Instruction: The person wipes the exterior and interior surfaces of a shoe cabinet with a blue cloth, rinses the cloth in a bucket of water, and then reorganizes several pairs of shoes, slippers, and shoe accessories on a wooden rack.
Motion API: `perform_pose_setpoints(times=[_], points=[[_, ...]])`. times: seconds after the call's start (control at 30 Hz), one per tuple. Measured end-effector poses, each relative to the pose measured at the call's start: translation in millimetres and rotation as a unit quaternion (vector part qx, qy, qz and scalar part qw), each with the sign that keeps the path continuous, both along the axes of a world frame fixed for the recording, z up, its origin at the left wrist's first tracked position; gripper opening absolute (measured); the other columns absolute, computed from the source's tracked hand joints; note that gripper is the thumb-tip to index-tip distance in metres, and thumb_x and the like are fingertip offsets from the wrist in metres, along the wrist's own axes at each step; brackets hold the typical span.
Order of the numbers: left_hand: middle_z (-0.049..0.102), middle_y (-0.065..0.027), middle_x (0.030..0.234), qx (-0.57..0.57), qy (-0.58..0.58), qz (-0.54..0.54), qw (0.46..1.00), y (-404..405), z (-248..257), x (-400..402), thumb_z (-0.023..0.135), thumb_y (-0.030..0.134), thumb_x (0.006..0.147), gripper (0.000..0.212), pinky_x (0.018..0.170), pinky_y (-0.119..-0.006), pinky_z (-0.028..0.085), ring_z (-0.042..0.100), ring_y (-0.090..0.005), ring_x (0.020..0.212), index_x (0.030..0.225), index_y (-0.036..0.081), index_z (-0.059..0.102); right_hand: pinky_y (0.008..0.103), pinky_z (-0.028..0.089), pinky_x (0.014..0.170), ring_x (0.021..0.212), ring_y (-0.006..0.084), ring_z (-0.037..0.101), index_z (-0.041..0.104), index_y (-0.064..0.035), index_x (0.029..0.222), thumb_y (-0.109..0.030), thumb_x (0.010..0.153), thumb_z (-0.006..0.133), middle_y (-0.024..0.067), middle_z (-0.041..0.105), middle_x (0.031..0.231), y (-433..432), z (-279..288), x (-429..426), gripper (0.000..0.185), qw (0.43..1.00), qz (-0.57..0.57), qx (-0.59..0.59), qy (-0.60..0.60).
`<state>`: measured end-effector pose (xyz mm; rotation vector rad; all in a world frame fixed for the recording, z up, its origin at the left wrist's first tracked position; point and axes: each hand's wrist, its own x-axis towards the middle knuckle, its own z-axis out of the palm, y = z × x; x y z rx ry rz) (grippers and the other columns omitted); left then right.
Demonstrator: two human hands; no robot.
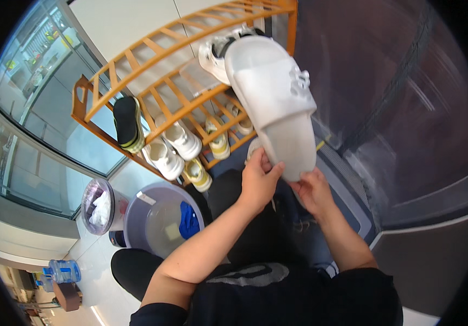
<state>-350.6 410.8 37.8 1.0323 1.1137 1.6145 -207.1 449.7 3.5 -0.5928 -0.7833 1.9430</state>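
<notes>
A white slide sandal (272,102) is held up before me, its toe pointing away and a charm-like ornament (301,83) on the right of its strap. My left hand (260,177) grips the left edge near the heel, thumb on the footbed. At the heel's end, my right hand (315,189) pinches the rim. Behind the sandal stands a wooden shoe rack (168,126). White-and-black shoes (213,57) on its upper shelf are partly hidden by the sandal. A black slipper with a greenish sole (125,122) leans at the rack's left end.
White sneakers (164,159) and yellow-and-white shoes (197,175) sit on the lower shelf. Left of my legs is a purple bucket (136,199) with water, a blue cloth (189,220) and a yellowish block. Beside it stands a lined trash bin (115,208). A dark door (380,102) rises at right.
</notes>
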Motion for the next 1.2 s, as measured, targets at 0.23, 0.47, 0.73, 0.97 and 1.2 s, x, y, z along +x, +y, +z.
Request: perform_pose_setpoints(times=[0.23,0.47,0.73,0.97,1.2], points=[[0.049,-0.0114,0.114,-0.066,0.160,0.027,0.985,-34.3,19.3,-38.5,0.058,0.007,0.082,0.053,0.083,-0.026,0.042,0.052,-0.0146,0.096,0.127,-0.002,0.033,0.0408,0.047,0.082,0.089,0.0250,0.055,0.047,0.0016,0.104,-0.008,0.076,0.051,0.0127,0.053,0.099,3.5,-71.3,39.3,0.030,0.983,-0.096,-0.137,-0.071],[0.054,-0.0103,0.109,-0.122,0.052,0.161,0.978,-92.4,2.3,-126.5,0.053,0.017,0.085,0.037,0.079,-0.029,0.044,0.055,-0.0183,0.095,0.117,0.000,0.042,0.0365,0.050,0.073,0.084,0.0221,0.054,0.049,-0.0005,0.104,-0.007,0.074,0.055,0.0107,0.052,0.095,-15.0,-175.9,65.6,0.032,0.921,-0.160,-0.255,-0.248],[0.057,-0.0074,0.101,-0.153,-0.067,0.211,0.963,-121.5,-19.1,-155.2,0.052,0.014,0.086,0.026,0.072,-0.025,0.046,0.057,-0.0147,0.086,0.108,0.002,0.047,0.0331,0.048,0.058,0.076,0.0221,0.056,0.049,0.0008,0.100,-0.004,0.070,0.059,0.0118,0.054,0.090,-1.2,-246.5,87.7,0.033,0.899,-0.171,-0.190,-0.357],[0.050,-0.0133,0.104,-0.080,-0.201,0.282,0.935,-102.1,-14.2,-221.2,0.054,0.019,0.085,0.033,0.072,-0.027,0.049,0.055,-0.0208,0.088,0.108,-0.001,0.043,0.0348,0.044,0.077,0.090,0.0267,0.052,0.046,0.0010,0.112,-0.005,0.064,0.066,0.0145,0.051,0.101,11.4,-216.6,73.6,0.052,0.671,-0.268,0.036,-0.690],[0.050,-0.0145,0.101,-0.017,-0.336,0.364,0.869,-58.5,-4.9,-276.7,0.056,0.017,0.084,0.029,0.080,-0.036,0.047,0.052,-0.0263,0.093,0.105,0.000,0.046,0.0280,0.041,0.079,0.094,0.0174,0.049,0.052,-0.0018,0.105,0.000,0.070,0.061,0.0069,0.051,0.099,56.1,-123.9,-2.6,0.036,0.790,-0.268,0.303,-0.460]])
